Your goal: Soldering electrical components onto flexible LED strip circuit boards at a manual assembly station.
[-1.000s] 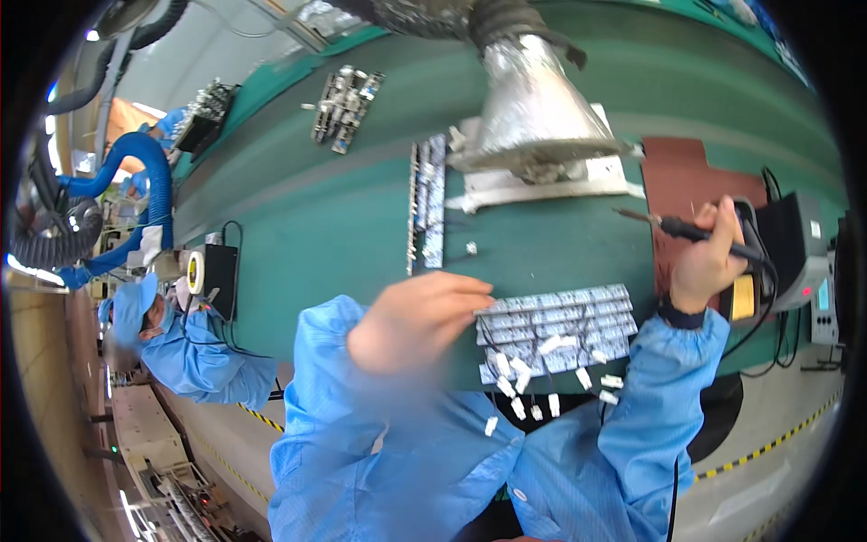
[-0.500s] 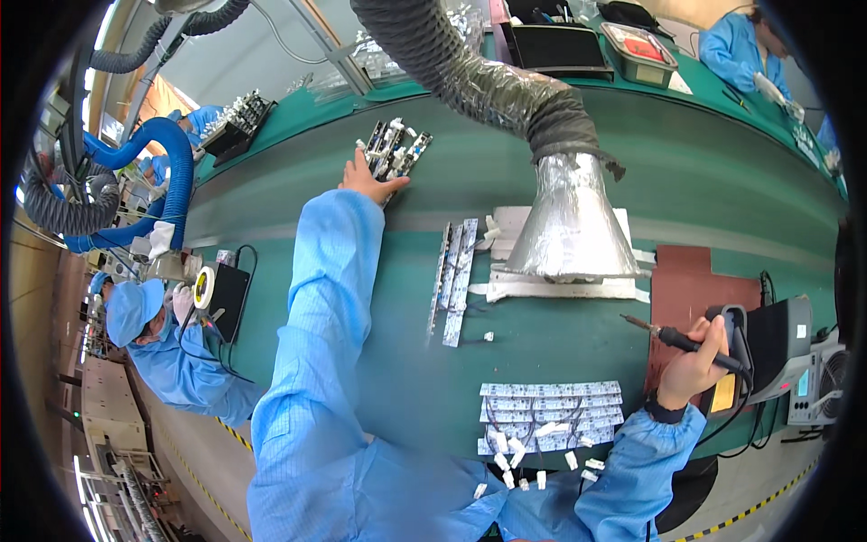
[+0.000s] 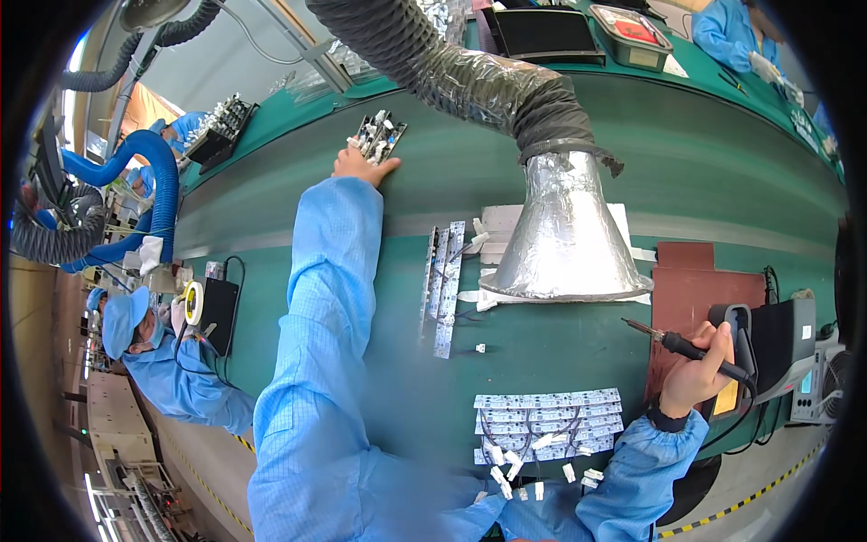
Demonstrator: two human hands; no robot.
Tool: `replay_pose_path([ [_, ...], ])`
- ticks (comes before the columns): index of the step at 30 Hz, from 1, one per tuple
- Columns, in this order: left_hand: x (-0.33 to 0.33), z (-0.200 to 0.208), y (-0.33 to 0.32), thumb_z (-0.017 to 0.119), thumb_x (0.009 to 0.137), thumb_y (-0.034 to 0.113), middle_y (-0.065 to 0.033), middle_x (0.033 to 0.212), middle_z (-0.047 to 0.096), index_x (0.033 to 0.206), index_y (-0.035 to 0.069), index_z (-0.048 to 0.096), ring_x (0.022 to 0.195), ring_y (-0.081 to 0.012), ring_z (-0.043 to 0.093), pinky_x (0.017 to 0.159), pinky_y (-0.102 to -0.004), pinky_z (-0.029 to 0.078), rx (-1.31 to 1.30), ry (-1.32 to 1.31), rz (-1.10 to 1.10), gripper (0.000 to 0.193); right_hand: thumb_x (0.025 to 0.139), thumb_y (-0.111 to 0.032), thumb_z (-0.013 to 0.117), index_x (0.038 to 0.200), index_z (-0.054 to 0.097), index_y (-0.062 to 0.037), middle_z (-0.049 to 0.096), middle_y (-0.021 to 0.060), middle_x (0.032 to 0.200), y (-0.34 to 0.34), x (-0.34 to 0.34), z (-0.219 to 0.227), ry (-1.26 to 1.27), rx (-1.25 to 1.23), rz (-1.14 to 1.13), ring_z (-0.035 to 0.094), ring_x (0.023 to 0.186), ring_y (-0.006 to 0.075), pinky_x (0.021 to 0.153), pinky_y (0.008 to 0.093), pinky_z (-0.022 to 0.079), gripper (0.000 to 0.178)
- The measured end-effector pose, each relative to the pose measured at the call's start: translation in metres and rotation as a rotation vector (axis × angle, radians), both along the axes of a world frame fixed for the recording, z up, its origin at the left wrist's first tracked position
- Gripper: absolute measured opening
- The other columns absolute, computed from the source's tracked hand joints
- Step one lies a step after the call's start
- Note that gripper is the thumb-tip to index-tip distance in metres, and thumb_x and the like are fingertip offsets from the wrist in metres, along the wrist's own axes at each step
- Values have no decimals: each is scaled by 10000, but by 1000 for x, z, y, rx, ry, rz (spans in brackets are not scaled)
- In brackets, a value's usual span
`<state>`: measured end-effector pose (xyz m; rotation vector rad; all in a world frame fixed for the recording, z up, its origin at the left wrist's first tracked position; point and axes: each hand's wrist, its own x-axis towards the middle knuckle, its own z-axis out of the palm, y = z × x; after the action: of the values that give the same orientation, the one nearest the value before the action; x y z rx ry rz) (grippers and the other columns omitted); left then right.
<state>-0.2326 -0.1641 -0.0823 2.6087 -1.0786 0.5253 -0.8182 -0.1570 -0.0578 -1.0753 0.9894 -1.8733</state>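
Observation:
My left hand [image 3: 361,167] reaches far out over the bench. Its fingers close at the near end of a bundle of circuit board strips [image 3: 383,134] with white connectors, its thumb out to the right; the fingertips are partly hidden. My right hand [image 3: 695,375] grips a soldering iron [image 3: 675,341] like a pen, tip pointing left, raised beside the reddish-brown mat [image 3: 691,285]. In front of me, several white LED board strips [image 3: 548,415] lie in rows with dark wires and white connectors [image 3: 513,465]. More strips [image 3: 445,294] lie lengthwise left of the extraction hood.
A silver fume hood [image 3: 569,239] on a flexible duct [image 3: 470,68] hangs over a white fixture [image 3: 501,221]. The soldering station [image 3: 772,348] stands at right. A loose white connector [image 3: 480,349] lies mid-bench. Co-workers in blue sit at left [image 3: 172,370] and far right [image 3: 727,36].
The view has shifted slightly. The bundle at my left hand sits a little further left, and its near end no longer shows past my thumb. My right hand keeps the iron in nearly the same place.

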Motion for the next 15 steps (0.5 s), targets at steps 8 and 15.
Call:
replay_pose_path([
  [8, 48, 5, 11, 847, 654, 509, -175, 1177, 667, 1251, 17, 542, 1104, -332, 643, 960, -413, 508, -63, 388, -82, 832, 1016, -91, 511, 670, 450, -38, 359, -3, 635, 0, 1, 0, -17, 6, -15, 343, 610, 106, 608, 278, 315, 355],
  [15, 29, 11, 18, 809, 721, 495, -156, 1156, 664, 1261, 62, 557, 1105, -337, 629, 954, -438, 501, 49, 156, -97, 737, 1012, -85, 511, 665, 443, -39, 364, -1, 635, 0, 5, 1, -19, 33, -70, 357, 612, 105, 613, 273, 322, 357],
])
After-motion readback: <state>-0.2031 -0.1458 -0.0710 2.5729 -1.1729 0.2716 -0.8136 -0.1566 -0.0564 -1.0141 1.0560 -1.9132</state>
